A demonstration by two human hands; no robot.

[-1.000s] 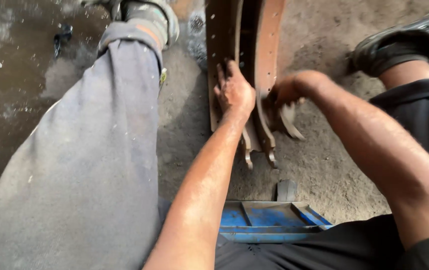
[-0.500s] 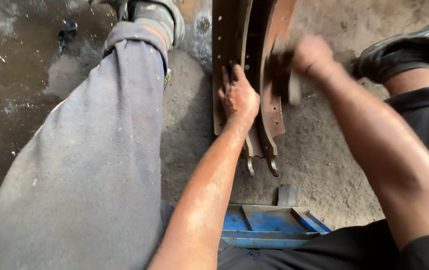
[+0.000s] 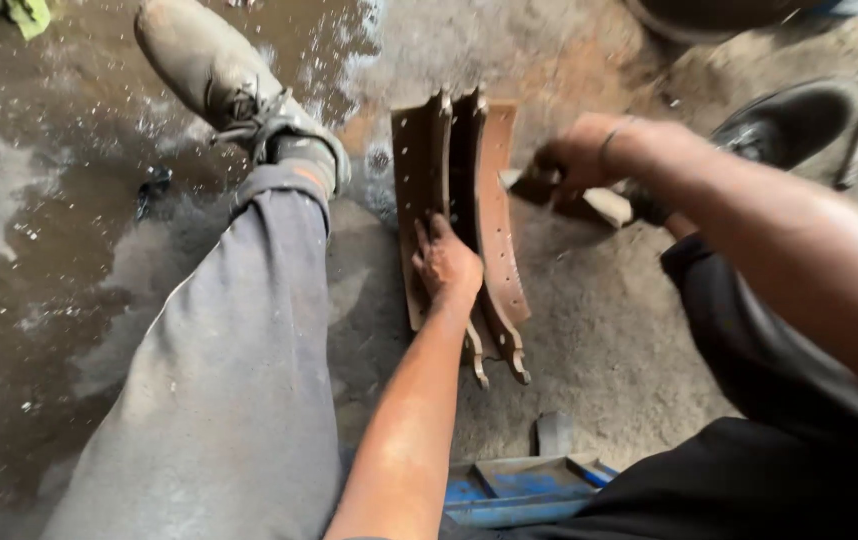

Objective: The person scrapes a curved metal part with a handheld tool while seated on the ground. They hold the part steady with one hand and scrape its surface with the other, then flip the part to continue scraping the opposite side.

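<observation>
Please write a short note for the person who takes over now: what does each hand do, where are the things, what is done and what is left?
Left hand: lies flat on the rusty curved metal part, pressing it onto the ground.
Right hand: raised to the right of the part, fingers closed around a small blurred tool; it does not touch the part.
Things: the part lies on the dirty floor between the legs; a blue metal piece is near the body.
Done: part is held steady.
Left: cannot tell from the picture how far the work on it is.
</observation>
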